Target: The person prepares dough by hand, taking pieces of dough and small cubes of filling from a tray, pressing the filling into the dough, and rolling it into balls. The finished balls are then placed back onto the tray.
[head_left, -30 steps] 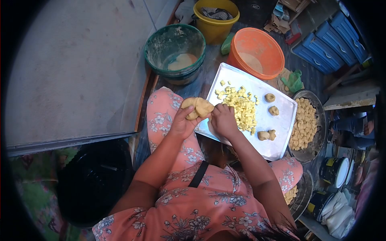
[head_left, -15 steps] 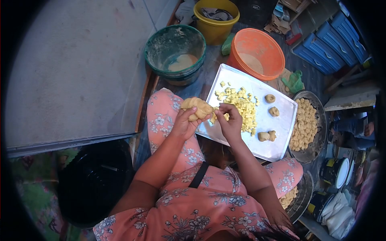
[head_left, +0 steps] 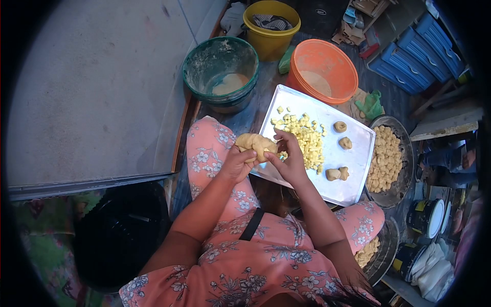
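A lump of tan dough rests in my left hand, whose fingers wrap round it from below with the thumb on top. My right hand grips the dough's right end between thumb and fingers. Just beyond lies a silver baking tray, partly over my lap. Small yellow cubes are heaped on its left and middle. Towards its right side sit several small dough pieces: a dimpled ball, another ball and two pieces touching.
A round pan full of dough pieces stands right of the tray. Behind are a green tub, an orange bucket and a yellow bucket, the first two with powder inside. A dark basin lies lower left.
My right hand has moved from the tray's near edge onto the dough's right end, and its thumb now presses there. My left hand has shifted slightly right with the dough.
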Tool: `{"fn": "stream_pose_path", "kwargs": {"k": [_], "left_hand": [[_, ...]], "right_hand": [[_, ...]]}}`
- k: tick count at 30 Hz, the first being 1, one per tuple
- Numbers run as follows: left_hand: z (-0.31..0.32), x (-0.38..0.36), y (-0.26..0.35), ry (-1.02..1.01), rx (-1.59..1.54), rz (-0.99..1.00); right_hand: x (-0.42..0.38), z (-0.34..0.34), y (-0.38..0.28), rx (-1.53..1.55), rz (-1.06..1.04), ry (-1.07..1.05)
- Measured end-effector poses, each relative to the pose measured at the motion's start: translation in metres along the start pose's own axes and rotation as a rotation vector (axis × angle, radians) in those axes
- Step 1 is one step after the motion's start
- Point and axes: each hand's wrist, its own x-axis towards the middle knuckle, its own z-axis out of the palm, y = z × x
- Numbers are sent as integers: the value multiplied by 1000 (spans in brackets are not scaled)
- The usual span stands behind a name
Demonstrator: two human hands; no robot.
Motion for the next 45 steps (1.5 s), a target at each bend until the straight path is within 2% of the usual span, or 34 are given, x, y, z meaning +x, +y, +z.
{"fn": "stream_pose_path", "kwargs": {"k": [2,3,5,6,8,9,11,14,15,17,19,21,22,25,26,27,29,30,31,33,34,36,37,39,40,41,43,45], "left_hand": [[0,0,-1,-4,0,-20],[0,0,-5,11,101,-15],[-4,2,-15,23,201,-14],[-9,4,-20,9,287,-6],[-5,5,-23,-8,375,8],[-3,4,-26,29,339,37],[9,2,-16,69,306,68],[16,4,-9,30,239,53],[10,4,-12,71,331,58],[1,6,-18,112,423,67],[0,5,-19,53,496,12],[6,1,-15,36,431,-75],[10,0,-12,19,362,-158],[9,4,-16,1,302,-171],[9,4,-16,0,301,-171],[8,5,-16,19,303,-121],[5,4,-18,39,304,-72],[3,3,-20,49,233,-68],[1,2,-21,58,163,-65],[-4,5,-19,26,124,-86],[-3,5,-17,-3,82,-105],[-1,5,-14,18,96,-123],[1,6,-12,39,109,-138],[-5,10,-10,70,55,-90],[-7,12,-10,98,4,-44],[-7,12,-9,97,4,-46],[-5,12,-7,115,55,-30],[-4,12,-10,116,119,-18]], "right_hand": [[-1,3,13,500,376,-156],[-2,2,19,501,374,-156],[-5,-1,24,-64,143,-119],[-7,1,26,-67,146,-114],[-8,8,24,-301,55,-17],[-7,7,23,-299,52,-18],[-6,2,16,-103,205,-64],[-10,-4,-6,35,93,-170],[-12,-5,-6,31,96,-171],[-13,-9,0,-348,-53,-180],[-16,-16,15,-239,1,-195],[-17,-26,20,-14,325,-324],[-18,-26,19,-14,327,-322],[-18,-24,11,351,474,-202],[-15,-26,-4,385,505,-264],[-17,-26,0,384,503,-263],[-16,-25,-2,182,153,-364],[-17,-30,-6,310,255,-399],[-19,-31,-2,310,255,-397],[-26,-32,16,615,292,-428],[-29,-33,23,616,294,-425],[-34,-35,36,629,284,-297],[-33,-40,34,628,285,-299],[-32,-50,28,675,517,-45],[-26,-52,19,701,444,101],[-21,-63,11,760,504,117],[-20,-83,37,614,459,168],[-15,-103,27,547,272,299]]}}
